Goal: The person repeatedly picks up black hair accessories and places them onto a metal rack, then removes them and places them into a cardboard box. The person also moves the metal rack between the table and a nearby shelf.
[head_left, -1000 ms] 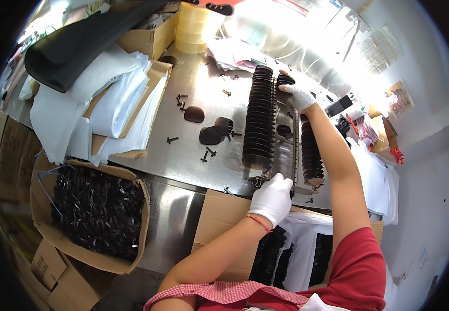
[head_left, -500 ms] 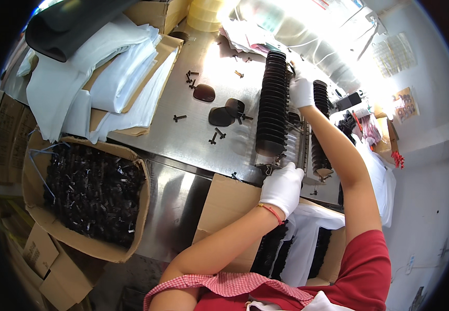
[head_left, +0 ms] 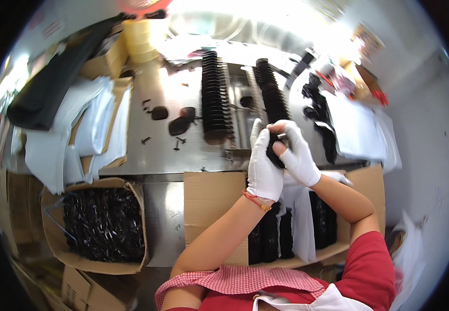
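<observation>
Both my hands, in white gloves, meet just above the table's front edge. My left hand [head_left: 264,170] supports a dark rounded piece [head_left: 274,152], which looks like a sunglasses lens, from its left side. Pinching the same piece from the right is my right hand [head_left: 298,157], bare thumb and fingertips showing. Part of the piece is hidden by the fingers. Just beyond the hands stands a rack row of dark lenses [head_left: 272,93]. A longer row of dark lenses [head_left: 214,98] stands upright to its left.
Loose dark lenses [head_left: 178,126] and small dark hinge-like parts [head_left: 176,145] lie on the metal table [head_left: 146,132]. White sheets [head_left: 92,116] are stacked at left. Below are a carton [head_left: 141,228] of shiny black pieces and an open carton [head_left: 216,207] under my arms.
My right hand has come back from the far end of the racks and met my left hand. A dark piece now shows between them. The view has turned.
</observation>
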Demonstrator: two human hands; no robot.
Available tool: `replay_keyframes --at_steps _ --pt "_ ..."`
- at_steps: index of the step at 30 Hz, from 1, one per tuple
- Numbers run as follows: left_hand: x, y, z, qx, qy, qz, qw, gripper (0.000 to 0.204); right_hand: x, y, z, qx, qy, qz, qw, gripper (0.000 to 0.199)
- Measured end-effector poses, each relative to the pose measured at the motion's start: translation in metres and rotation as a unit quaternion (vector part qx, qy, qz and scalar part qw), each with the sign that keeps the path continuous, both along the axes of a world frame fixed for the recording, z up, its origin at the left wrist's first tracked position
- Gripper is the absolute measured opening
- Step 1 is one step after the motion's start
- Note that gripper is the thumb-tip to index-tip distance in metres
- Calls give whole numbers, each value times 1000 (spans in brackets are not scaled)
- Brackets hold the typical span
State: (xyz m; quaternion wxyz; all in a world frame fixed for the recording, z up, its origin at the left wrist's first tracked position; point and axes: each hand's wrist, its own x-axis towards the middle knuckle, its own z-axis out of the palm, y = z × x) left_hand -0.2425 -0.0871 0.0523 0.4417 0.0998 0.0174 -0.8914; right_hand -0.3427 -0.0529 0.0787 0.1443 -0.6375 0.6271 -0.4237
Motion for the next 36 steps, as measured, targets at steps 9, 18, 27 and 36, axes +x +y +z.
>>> replay_keyframes --at_steps 9,18,27,36 --pt "-15 106 -43 -244 -109 -184 946 52 -65 163 4 152 187 -90 966 53" --pt "2 101 -37 -504 -332 -179 777 43 -125 212 -88 212 92 -81 969 55" --pt "29 72 -42 -754 -419 -75 500 36 -131 201 -111 134 55 -110 983 50" --pt "-79 90 -89 -915 -387 -41 101 23 -148 248 -34 267 -194 34 943 58"
